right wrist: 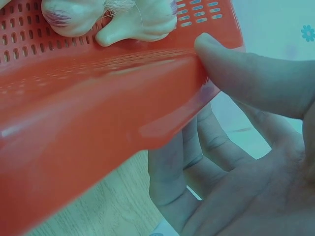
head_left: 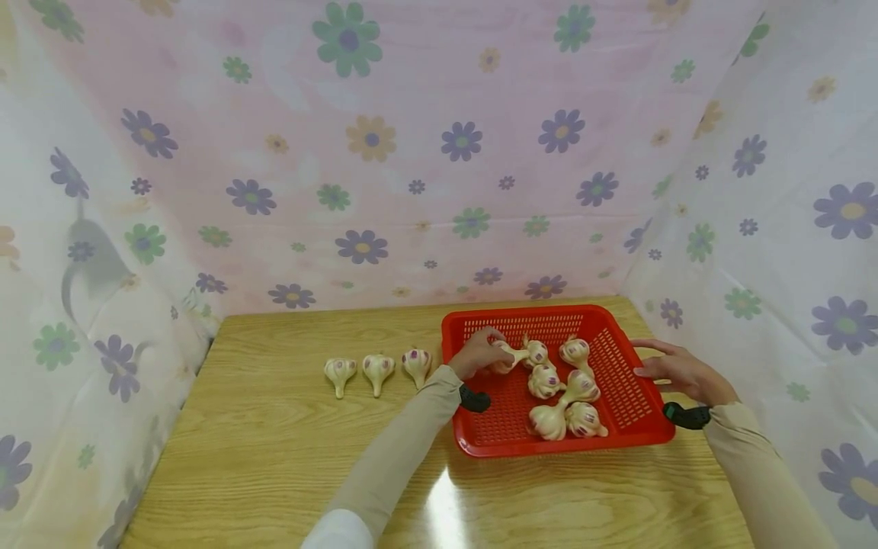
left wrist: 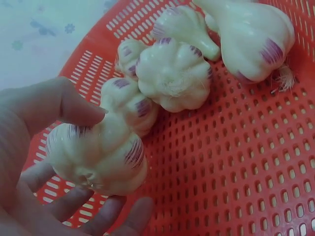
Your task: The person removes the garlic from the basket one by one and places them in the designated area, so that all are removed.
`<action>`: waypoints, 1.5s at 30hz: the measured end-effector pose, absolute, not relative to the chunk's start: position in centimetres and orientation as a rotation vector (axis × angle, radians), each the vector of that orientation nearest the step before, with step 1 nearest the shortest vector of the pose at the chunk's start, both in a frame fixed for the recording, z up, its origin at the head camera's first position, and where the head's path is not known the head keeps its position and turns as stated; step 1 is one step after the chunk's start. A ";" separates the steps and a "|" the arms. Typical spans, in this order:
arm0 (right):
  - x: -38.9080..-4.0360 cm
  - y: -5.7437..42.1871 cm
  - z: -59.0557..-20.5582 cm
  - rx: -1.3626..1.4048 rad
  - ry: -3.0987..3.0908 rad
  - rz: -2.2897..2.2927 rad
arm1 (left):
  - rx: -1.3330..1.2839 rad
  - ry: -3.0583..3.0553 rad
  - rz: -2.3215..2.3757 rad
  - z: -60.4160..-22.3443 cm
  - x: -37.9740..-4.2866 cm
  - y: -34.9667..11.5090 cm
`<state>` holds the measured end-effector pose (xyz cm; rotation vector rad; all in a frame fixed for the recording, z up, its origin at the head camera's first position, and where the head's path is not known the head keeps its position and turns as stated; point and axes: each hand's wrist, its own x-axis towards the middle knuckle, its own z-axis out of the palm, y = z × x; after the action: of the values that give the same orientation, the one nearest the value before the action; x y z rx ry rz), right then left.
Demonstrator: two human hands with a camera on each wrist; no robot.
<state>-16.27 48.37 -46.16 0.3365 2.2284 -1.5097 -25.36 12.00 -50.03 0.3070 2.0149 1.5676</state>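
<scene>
My left hand (head_left: 479, 354) reaches into the left side of a red plastic basket (head_left: 491, 428) and holds a garlic bulb (left wrist: 101, 155). In the left wrist view the thumb lies on top of this bulb, with the fingers round its underside. At the basket's right side, my right hand (head_left: 688, 377) grips the rim, thumb over the edge and fingers below, as the right wrist view shows. Several more garlic bulbs (head_left: 544, 381) lie loosely in the basket, mostly towards its middle and right.
Left of the basket, three garlic bulbs (head_left: 378, 368) stand in a row on the wooden table (head_left: 288, 457), stems towards me. Flowered cloth (head_left: 418, 152) hangs behind the table and along both sides.
</scene>
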 end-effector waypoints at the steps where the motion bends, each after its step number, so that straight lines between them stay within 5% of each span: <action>1: -16.3 48.4 -46.2 0.335 2.231 -1.507 | 0.303 1.997 1.573 -49.9 -25.4 11.9; 45: -16.1 48.1 -45.9 0.326 2.236 -1.484 | 0.569 1.564 1.768 -45.9 -26.2 6.1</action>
<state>-16.14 48.09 -45.89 0.3264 2.2359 -1.4836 -26.21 6.06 -45.86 0.5692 1.5643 1.7680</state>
